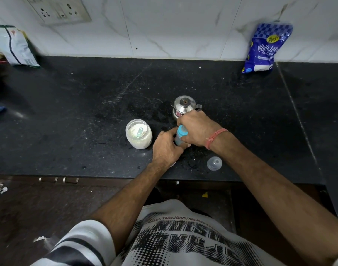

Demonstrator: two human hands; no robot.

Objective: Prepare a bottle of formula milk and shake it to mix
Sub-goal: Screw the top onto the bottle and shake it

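Note:
A feeding bottle (179, 138) with a blue screw collar stands on the black counter (87, 112). My left hand (167, 147) grips the bottle's body low down. My right hand (197, 129) wraps over its top, fingers curled around the blue collar, hiding the teat. Left of the bottle stands an open clear jar of white formula powder (138, 133) with a pale green scoop lying in it. A small steel kettle (184, 107) with its lid on sits just behind my right hand. The bottle's clear dome cap (214, 163) lies on the counter near the front edge.
A blue sugar packet (265, 48) leans against the tiled wall at the back right. A white packet (14, 47) lies at the back left. A wall socket (58, 10) is above it. The counter's front edge runs just below my wrists.

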